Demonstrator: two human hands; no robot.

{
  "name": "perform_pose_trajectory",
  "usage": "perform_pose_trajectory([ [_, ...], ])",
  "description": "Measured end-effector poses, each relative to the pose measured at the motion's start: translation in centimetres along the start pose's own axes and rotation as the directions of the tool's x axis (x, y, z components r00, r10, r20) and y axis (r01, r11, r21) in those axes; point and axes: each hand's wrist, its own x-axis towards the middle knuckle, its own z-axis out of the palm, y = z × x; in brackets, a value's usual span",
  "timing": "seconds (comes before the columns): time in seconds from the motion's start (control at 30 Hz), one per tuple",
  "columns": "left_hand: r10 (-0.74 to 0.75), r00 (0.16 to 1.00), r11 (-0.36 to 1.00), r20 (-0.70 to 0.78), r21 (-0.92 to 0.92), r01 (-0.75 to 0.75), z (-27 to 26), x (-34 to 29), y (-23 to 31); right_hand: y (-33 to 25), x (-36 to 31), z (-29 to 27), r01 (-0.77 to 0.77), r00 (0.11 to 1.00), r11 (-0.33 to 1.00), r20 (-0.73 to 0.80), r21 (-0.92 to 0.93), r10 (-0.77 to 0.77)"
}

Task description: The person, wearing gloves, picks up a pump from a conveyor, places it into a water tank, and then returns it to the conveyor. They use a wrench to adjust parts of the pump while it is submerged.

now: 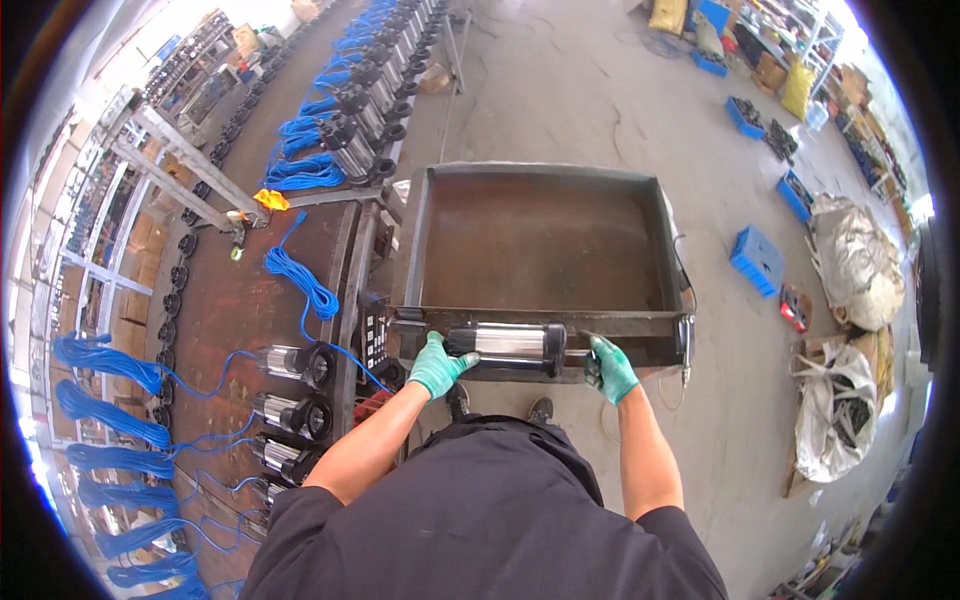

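A pump (508, 341) with a shiny steel barrel and black ends lies sideways across the near ledge of a metal tank (540, 322). My left hand (438, 367), in a green glove, grips its left end, with the thumb along the lower side. Beyond the pump's right end, my right hand (611, 370), also gloved in green, has its fingers curled at a short dark rod-like part. What sits inside those fingers is hidden. A blue cable (300, 280) runs from a coil on the left bench towards my left hand.
Several similar pumps (292, 415) with coiled blue cables lie on the left bench (230, 300). Beyond them runs a long row of upright pumps (350, 145). A control panel (374, 338) stands beside the tank. Blue crates (758, 261) and white sacks (855, 260) rest on the right floor.
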Motion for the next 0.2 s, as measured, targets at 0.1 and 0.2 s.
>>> perform_pose_trajectory([
  [0.1, 0.019, 0.998, 0.995, -0.065, 0.097, -0.013, 0.4, 0.2, -0.7, 0.3, -0.3, -0.3, 0.039, 0.995, 0.999, 0.088, 0.031, -0.042],
  [0.2, -0.03, 0.999, 0.992, 0.02, 0.122, 0.027, -0.1, 0.7, -0.5, -0.1, 1.6, -1.2, -0.177, 0.984, 0.976, -0.003, 0.127, 0.179],
])
